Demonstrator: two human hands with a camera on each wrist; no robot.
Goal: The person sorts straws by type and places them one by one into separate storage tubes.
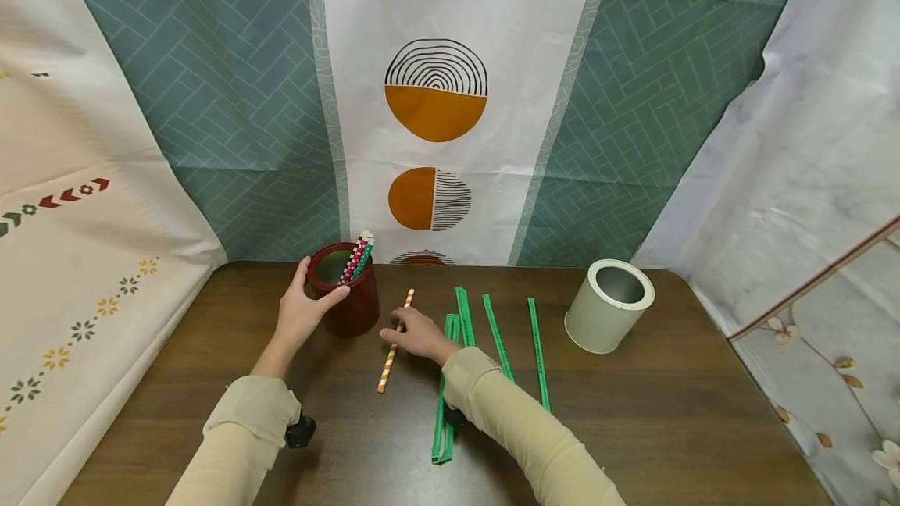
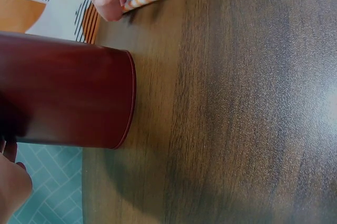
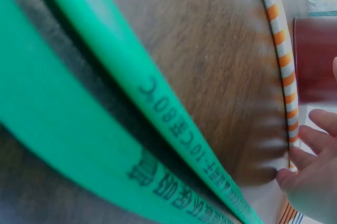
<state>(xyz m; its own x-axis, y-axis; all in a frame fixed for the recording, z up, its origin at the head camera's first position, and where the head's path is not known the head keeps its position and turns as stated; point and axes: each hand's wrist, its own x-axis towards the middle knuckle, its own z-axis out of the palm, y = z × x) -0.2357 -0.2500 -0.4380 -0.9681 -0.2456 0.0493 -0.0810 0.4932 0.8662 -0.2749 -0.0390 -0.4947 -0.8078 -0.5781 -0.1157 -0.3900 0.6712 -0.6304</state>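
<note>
A dark red cylindrical holder [image 1: 355,307] stands at the back left, tilted a little in the head view. Thumb and fingers of my left hand [image 1: 301,315] grip it near its rim. Two patterned paper straws [image 1: 357,258], one red and one green, lean inside it. To its right, an orange-and-white striped paper straw [image 1: 386,373] lies on the table. My right hand [image 1: 422,334] reaches over this straw with its fingers extended at it; the right wrist view shows fingertips [image 3: 284,174] beside or touching its far part.
Several green-wrapped straws [image 1: 492,326] lie under and beyond the right forearm. A cream cylindrical holder [image 1: 598,317] stands at the back right of the brown wooden table [image 1: 668,412]. Patterned cloth [image 1: 267,100] hangs behind the table's back edge.
</note>
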